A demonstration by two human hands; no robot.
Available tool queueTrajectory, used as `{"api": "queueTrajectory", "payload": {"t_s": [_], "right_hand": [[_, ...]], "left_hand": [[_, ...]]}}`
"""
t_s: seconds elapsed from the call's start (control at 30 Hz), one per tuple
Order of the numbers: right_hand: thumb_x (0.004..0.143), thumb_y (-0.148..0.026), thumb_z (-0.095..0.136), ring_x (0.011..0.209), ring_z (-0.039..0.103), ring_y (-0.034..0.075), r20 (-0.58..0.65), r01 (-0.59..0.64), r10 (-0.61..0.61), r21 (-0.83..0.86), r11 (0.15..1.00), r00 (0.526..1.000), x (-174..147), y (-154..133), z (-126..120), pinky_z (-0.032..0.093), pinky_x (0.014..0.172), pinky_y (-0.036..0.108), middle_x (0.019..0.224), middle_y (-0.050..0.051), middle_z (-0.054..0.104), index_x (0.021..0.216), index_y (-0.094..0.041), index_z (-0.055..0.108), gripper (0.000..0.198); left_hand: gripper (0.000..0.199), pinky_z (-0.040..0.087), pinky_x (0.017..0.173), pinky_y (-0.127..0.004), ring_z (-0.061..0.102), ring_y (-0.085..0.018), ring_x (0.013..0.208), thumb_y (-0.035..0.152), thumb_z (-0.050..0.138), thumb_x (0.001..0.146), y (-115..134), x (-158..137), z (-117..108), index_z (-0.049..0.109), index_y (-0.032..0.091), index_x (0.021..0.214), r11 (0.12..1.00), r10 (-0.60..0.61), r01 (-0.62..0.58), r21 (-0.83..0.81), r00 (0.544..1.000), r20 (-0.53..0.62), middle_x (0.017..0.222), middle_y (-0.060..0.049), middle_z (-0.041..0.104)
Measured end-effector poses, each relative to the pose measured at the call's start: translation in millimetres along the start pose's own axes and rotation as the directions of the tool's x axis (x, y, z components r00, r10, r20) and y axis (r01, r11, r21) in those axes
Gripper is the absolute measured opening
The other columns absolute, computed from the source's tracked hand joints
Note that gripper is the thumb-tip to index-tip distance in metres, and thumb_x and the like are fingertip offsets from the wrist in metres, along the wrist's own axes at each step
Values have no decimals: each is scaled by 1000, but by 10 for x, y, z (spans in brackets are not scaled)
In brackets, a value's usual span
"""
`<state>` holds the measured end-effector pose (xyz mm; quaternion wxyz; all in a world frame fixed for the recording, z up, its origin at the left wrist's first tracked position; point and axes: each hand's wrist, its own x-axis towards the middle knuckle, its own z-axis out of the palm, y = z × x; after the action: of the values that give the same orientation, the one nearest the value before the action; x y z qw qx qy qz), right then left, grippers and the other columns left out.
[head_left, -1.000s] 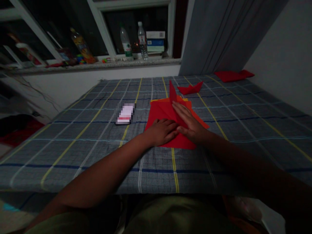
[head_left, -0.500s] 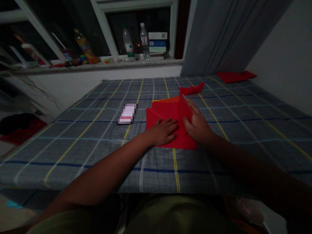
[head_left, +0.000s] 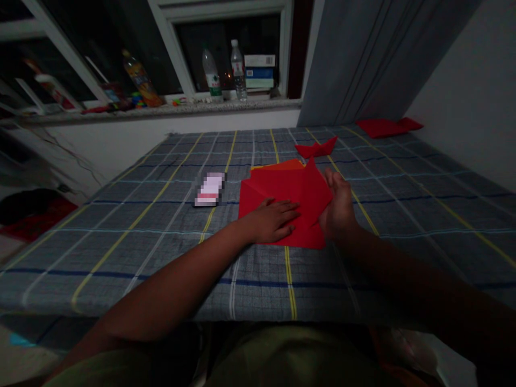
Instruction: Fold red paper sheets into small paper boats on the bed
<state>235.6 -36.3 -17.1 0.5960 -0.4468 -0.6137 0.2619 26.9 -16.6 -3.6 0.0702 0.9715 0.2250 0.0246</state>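
A partly folded sheet of red paper [head_left: 282, 185] lies on the checked cloth in front of me. My left hand [head_left: 276, 219] rests flat on its middle, fingers stretched out and pressing it down. At the right side, my right hand [head_left: 341, 207] is turned on edge with bent fingers, against a raised flap of the sheet; the flap hides its thumb. Orange paper [head_left: 278, 165] shows from beneath the red sheet's far edge. Beyond it sits a folded red paper boat [head_left: 317, 148].
A phone with a blurred screen [head_left: 210, 189] lies left of the paper. More red paper [head_left: 382, 128] is at the far right corner by the curtain [head_left: 350, 59]. Bottles [head_left: 238, 72] and stacked boxes or books [head_left: 260, 72] stand on the windowsill [head_left: 193, 107].
The right flap, upright before, now leans out to the right. My right hand has moved right and turned from the flap's face to its outer side. My left hand stays nearly in place.
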Motion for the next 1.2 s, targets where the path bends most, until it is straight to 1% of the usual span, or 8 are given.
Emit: {"api": "queueTrajectory", "payload": {"t_s": [0.17,0.3,0.37,0.57,0.7,0.87,1.0,1.2], "right_hand": [[101,-70,10,147,50,31,228,-157,111,195,968,967,5,-183,32,41,121,56,155,11,58,143,-21,65,84],[89,-61,60,139,58,35,71,-169,159,177,970,985,9,-96,107,38,122,57,139,10,71,127,-23,73,55],[93,-67,46,135,61,36,-3,-211,219,258,943,976,60,-6,67,42,118,60,138,10,71,137,-22,66,67],[90,-84,-2,136,59,40,249,-312,243,293,904,938,236,18,-333,43,114,64,143,19,67,147,-18,57,106],[94,-79,26,138,58,38,213,-269,212,286,920,954,228,91,-341,48,113,62,149,13,63,134,-26,65,78],[88,-57,61,118,70,35,104,-324,308,217,921,946,166,324,-133,52,108,60,124,8,77,121,-28,71,46],[95,-57,55,147,49,31,138,-25,51,-184,983,989,133,255,-64,36,123,57,155,10,58,142,-27,63,56],[106,-52,41,159,28,27,555,344,-102,-353,870,826,69,11,-60,22,130,57,169,8,40,155,-27,53,56]], "left_hand": [[52,34,119,-61,41,-32,152,34,40,104,-7,17,-8,48,17,152,1000,24,-24,-10,1000,-5,163,-17,45],[61,35,120,-57,45,-33,148,30,46,99,5,14,-7,40,12,157,1000,19,-19,2,999,-43,160,-20,48],[60,33,122,-58,38,-35,153,29,46,99,6,6,-11,42,13,156,1000,23,-23,4,999,-46,165,-19,41],[61,21,122,-72,24,-32,161,25,46,95,-21,3,-15,40,18,156,995,29,-26,-99,999,27,172,-16,28],[73,21,122,-73,32,-31,157,25,49,92,-16,19,-26,30,18,161,987,14,-8,-161,999,36,169,-17,35],[67,22,123,-70,25,-33,160,25,45,93,-16,6,-36,37,18,159,996,23,-21,-91,1000,17,172,-16,30],[60,23,123,-69,25,-34,160,29,43,98,-25,-2,-4,42,20,157,999,40,-39,-32,999,26,171,-16,32],[40,22,123,-70,54,-35,140,30,46,99,54,-16,-19,64,18,133,998,19,-19,56,1000,1,145,-16,64]]}}
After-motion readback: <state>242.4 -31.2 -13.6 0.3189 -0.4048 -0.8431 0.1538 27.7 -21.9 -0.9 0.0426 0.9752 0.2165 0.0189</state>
